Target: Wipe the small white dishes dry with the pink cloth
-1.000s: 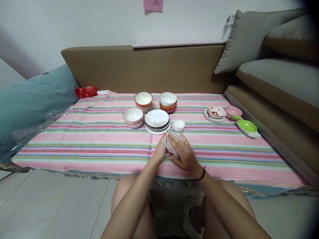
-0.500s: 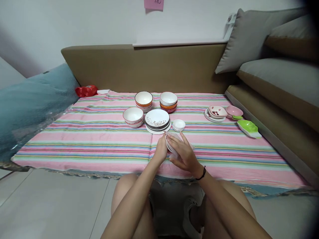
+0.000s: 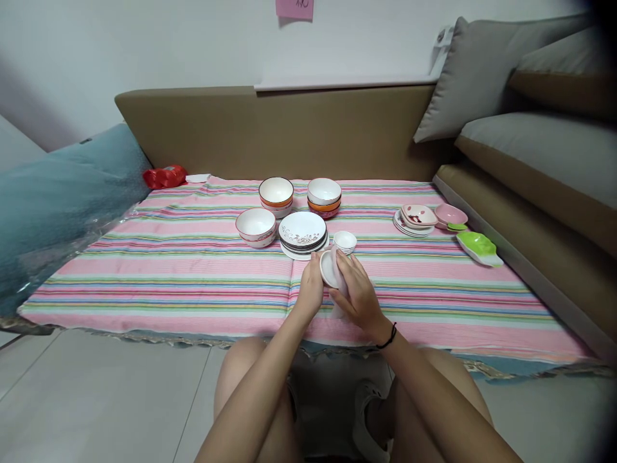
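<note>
Head view. Small white dish tipped on edge between my hands, over the middle of the striped cloth, toward its near edge. Left hand: fingers curled on the rim. Right hand: fingers closed, pressing a white cloth to the dish. Reads as wiping, mid-step. Next calls for a steady rim hold while turning. Stack of small dishes sits just beyond.

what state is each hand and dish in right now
left hand, fingers closed on the left rim of the small white dish
right hand, fingers wrapped over that dish's right side
small white dish, held up, tilted on edge
stack of small dishes, upright, untouched
patterned plates, stacked face up
green dish, upright, lying alone
</note>
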{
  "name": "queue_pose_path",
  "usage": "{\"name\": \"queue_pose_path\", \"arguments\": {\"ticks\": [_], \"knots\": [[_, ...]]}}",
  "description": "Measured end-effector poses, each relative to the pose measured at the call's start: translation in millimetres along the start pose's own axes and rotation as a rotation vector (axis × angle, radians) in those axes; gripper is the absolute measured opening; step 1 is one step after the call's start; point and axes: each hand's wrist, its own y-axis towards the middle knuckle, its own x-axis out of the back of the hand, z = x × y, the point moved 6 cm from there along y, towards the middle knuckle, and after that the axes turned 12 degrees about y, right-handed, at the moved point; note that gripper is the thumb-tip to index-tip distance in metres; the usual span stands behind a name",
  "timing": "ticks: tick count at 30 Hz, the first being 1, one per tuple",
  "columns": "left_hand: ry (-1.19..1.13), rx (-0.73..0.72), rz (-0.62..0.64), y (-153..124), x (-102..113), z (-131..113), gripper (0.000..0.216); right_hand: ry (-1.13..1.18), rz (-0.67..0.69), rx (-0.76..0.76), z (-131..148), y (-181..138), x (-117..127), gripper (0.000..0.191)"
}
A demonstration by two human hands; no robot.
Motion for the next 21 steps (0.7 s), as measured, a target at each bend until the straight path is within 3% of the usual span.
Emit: {"name": "queue_pose_path", "arguments": {"ticks": [9, 15, 21], "knots": [[-0.232, 0.203, -0.038, 8.2, 7.9, 15.0, 0.052, 0.06, 0.028, 0.0, 9.3, 3.1, 0.7, 0.059], [-0.343, 0.177, 0.002, 8.2, 8.7, 10.7, 0.046, 0.07, 0.071, 0.045, 14.8, 1.0, -2.9, 0.059], [-0.202, 0.111, 0.052, 7.9, 3.2, 9.6, 0.049, 0.102, 0.099, 0.121, 16.1, -2.4, -7.4, 0.066]]}}
